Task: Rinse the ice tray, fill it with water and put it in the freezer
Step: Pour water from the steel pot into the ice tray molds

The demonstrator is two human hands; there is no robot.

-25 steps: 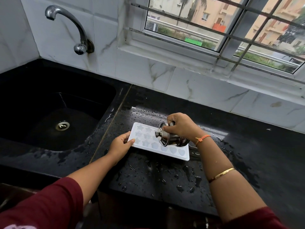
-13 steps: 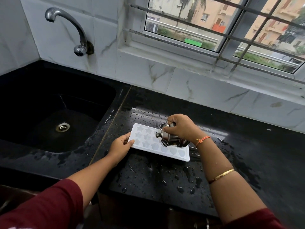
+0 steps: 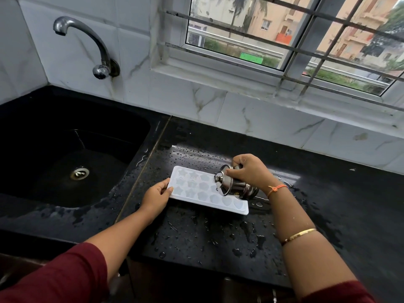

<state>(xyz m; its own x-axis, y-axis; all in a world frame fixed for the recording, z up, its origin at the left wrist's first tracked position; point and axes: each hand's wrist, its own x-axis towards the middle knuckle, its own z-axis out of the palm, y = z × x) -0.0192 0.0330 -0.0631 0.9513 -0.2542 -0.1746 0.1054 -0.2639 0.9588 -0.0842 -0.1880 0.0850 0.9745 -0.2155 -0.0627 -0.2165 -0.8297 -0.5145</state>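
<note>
The fingers of the left hand point(image 3: 155, 196) are bent over the left short edge of the ice tray point(image 3: 208, 191), with the thumb lying on top of the rim, so this hand grips the tray and presses it to the counter. The fingers of the right hand point(image 3: 250, 170) are closed around a small steel pot point(image 3: 235, 185), which is tipped on its side above the right half of the tray, its mouth turned to the left. I cannot tell whether water comes out of it.

The ice tray is white, with star and heart shaped cells, and it lies flat on the black stone counter point(image 3: 218, 237). Around the tray the counter is wet, with many drops and small puddles in front of it and to its right.

From the tray, the left forearm goes back toward the camera into a dark red sleeve point(image 3: 65, 274). The right wrist carries an orange thread point(image 3: 276, 188), and further up the forearm there is a gold bangle point(image 3: 298, 236).

Left of the tray, a black sink point(image 3: 65, 154) is set in the same counter, with a metal drain at its bottom. Above the sink a curved steel tap point(image 3: 91, 44) comes out of the white marble-pattern wall tiles point(image 3: 240, 112). Behind the tray, above these tiles, there is a window point(image 3: 284, 40) with metal bars, and buildings and green plants show outside.
</note>
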